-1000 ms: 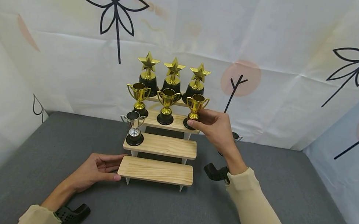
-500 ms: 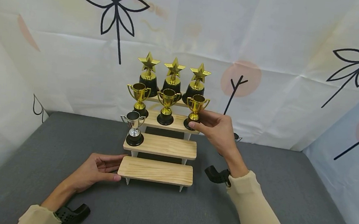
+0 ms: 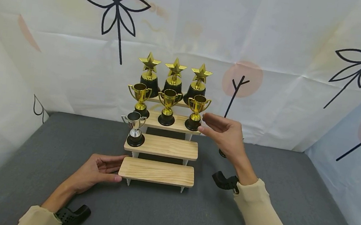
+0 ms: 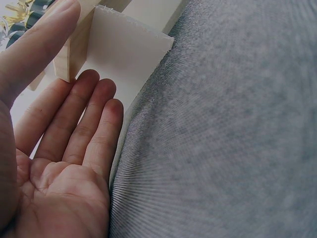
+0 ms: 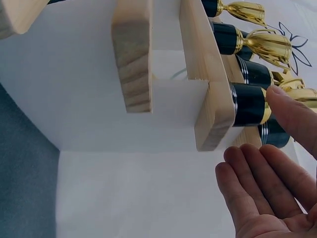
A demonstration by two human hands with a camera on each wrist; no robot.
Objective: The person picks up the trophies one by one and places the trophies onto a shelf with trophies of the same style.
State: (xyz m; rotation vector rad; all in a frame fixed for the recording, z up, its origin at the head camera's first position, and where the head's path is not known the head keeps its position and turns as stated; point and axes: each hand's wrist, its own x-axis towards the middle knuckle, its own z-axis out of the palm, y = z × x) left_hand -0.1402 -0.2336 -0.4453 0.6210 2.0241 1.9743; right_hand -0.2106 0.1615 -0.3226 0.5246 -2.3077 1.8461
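Observation:
In the head view a stepped wooden display stand [image 3: 157, 171] carries trophies on its tiers. My left hand [image 3: 95, 172] rests at the left end of the lowest shelf; in the left wrist view its straight fingertips [image 4: 90, 75] meet the board's end. Beside the rightmost gold cup trophy [image 3: 197, 107], on the second tier from the top, is my right hand [image 3: 226, 134], fingers extended and holding nothing. Two more gold cup trophies [image 3: 168, 103] line up to its left. A silver cup trophy [image 3: 135, 131] occupies the left of the tier below.
Three gold star trophies [image 3: 175, 73] stand along the top tier. Behind my right wrist, the black base [image 3: 222, 153] of another item shows, mostly hidden. Grey cloth [image 3: 155, 213] covers the table, and a white printed backdrop [image 3: 268, 100] hangs close behind the stand.
My right hand has let go of the rightmost gold cup trophy and drawn back slightly to the right. The trophy stays on its shelf; my left hand has not moved.

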